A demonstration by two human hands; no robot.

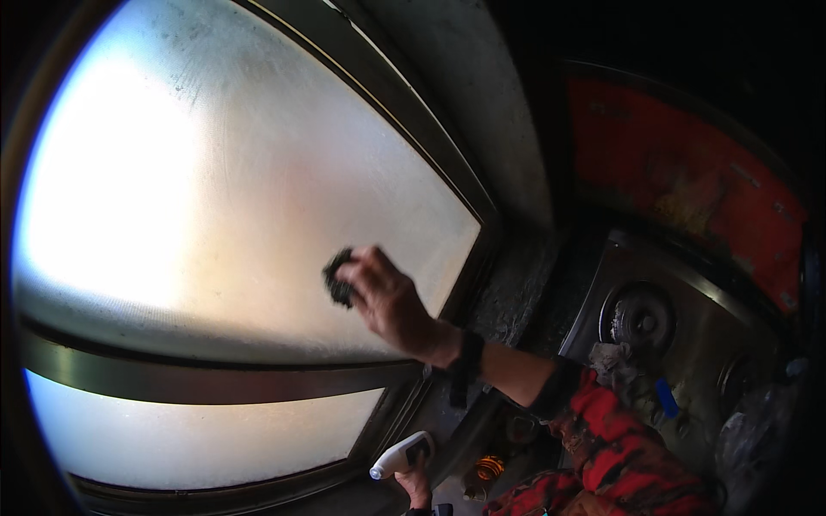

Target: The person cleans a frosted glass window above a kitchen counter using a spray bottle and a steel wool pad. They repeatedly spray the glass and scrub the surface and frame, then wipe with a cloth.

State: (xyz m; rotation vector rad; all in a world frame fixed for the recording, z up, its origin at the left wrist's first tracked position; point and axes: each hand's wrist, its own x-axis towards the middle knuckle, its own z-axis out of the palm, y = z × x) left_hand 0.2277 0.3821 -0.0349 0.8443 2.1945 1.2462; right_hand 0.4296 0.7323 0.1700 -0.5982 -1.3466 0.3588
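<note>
My right hand (392,298) grips a dark scrubbing pad (338,277) against or just in front of a large frosted glass pane (284,187). The hand and pad are slightly blurred, and I cannot tell how firmly they touch the glass. A dark band circles that wrist, above a red and black patterned sleeve (613,432). Low in the view, my left hand (418,485) holds a white plastic bottle (395,456) with a dark label, tilted with its cap end towards the lower left.
A metal crossbar (213,385) divides the large pane from a lower pane (219,435). To the right is a steel gas stove (684,322) with a burner (639,320), crumpled material (610,362) and a blue object (666,398). An amber round item (488,468) lies below. A red panel (677,174) stands behind.
</note>
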